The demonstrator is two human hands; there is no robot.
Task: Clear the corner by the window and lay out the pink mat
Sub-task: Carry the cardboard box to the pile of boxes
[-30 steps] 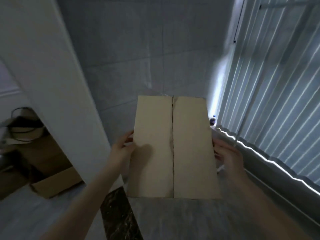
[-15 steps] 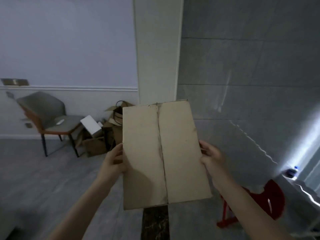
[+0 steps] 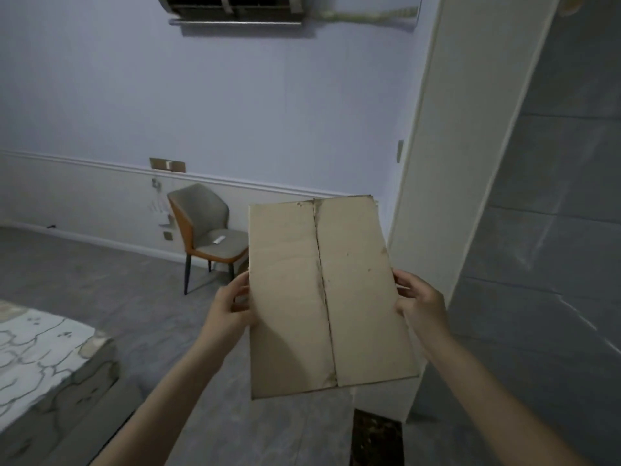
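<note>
Both hands, left hand (image 3: pixel 228 306) and right hand (image 3: pixel 418 302), pinch the flattened cardboard box (image 3: pixel 322 294) by its side edges, fingers curled round them, held chest-high facing the chair (image 3: pixel 210 230), probably carrying it out; pink mat not visible.

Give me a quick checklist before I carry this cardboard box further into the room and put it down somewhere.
1. Both hands on the cardboard box: ok. The left hand holds its left edge, the right hand its right edge.
2. Grip balanced: ok, the hands sit at about the same height, mid-way along the sides.
3. Box closed: ok, the flaps meet along the centre seam.
4. Floor ahead free: ok on the left; directly behind the box, cannot tell.
5. Obstacles: the chair by the wall and the bed at lower left stand clear of the box.
6. Box contents or weight: cannot tell.
</note>
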